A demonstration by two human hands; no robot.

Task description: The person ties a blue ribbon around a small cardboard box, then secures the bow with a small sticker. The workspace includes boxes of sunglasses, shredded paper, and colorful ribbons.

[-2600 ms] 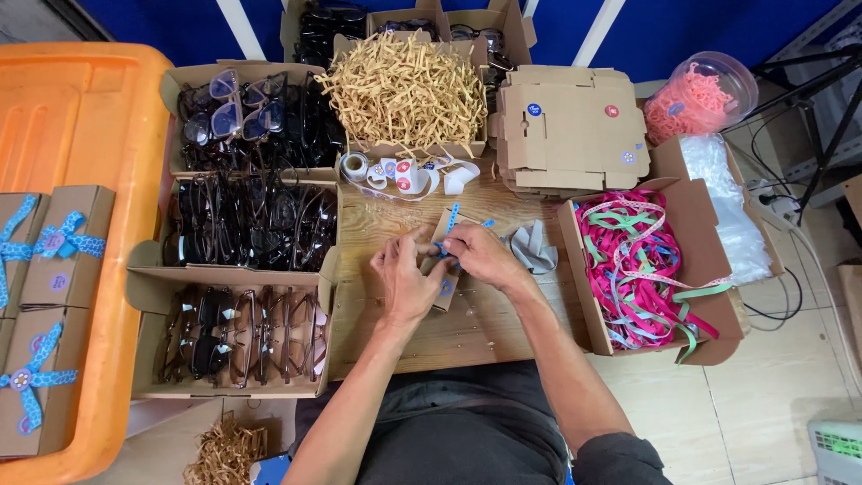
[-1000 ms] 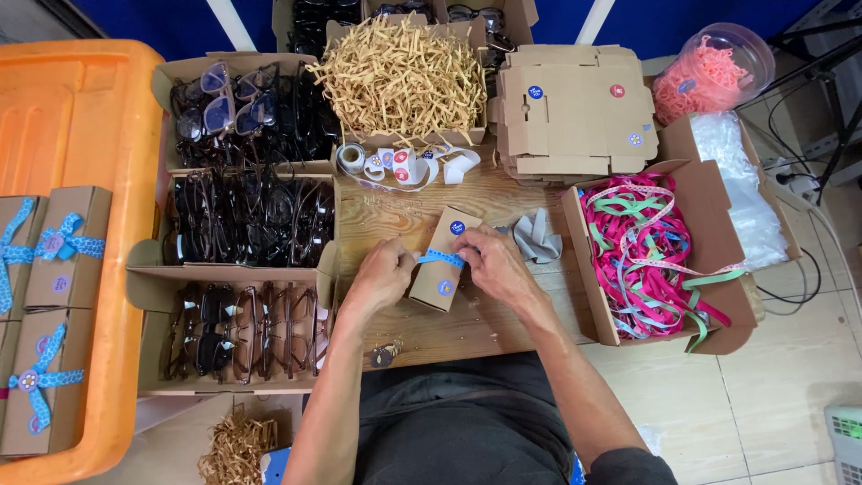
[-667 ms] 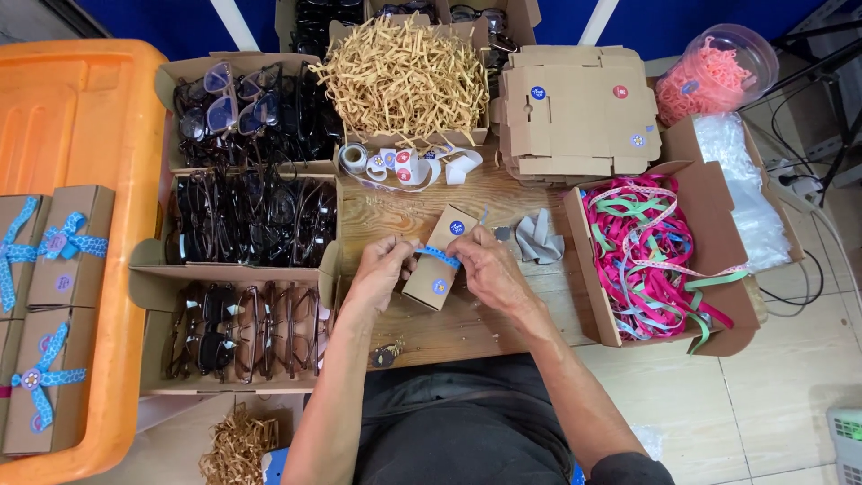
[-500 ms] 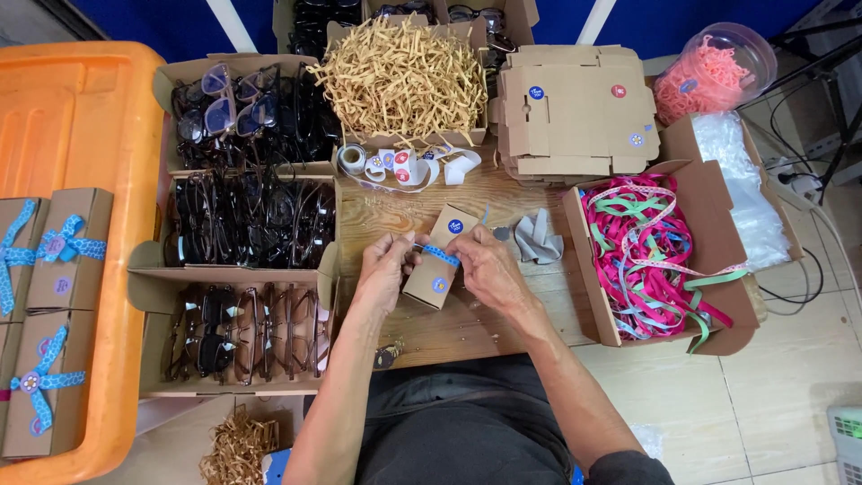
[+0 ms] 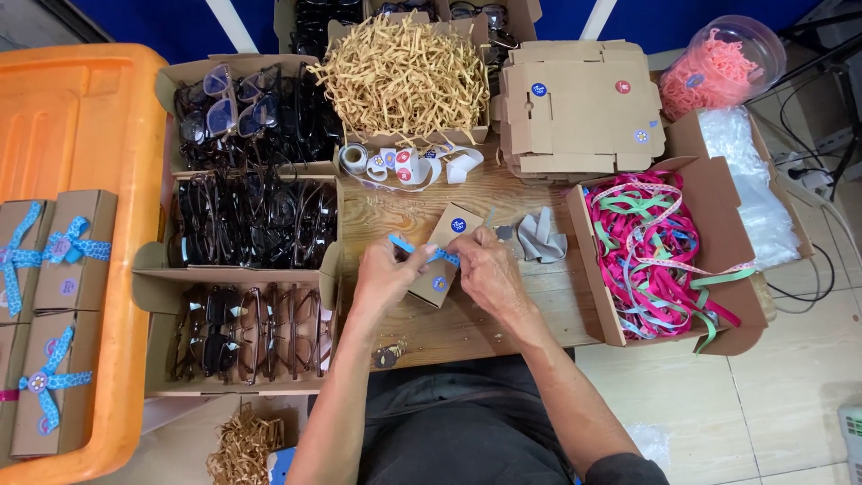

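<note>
Since earlier, box stays mid-table; hands shifted slightly. Left hand and right hand fingers pinch the blue ribbon across the small cardboard box.

Small cardboard box lower half hidden behind fingers.

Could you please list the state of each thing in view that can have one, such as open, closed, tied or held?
Small cardboard box: closed, held by both hands.
Blue ribbon: across the box, ends pinched, not yet a bow.
Left hand: gripping the ribbon.
Right hand: gripping ribbon and box.
Ribbon carton: open, full.
Finished boxes: closed, tied with bows.
Flat cartons: folded, stacked.
</note>
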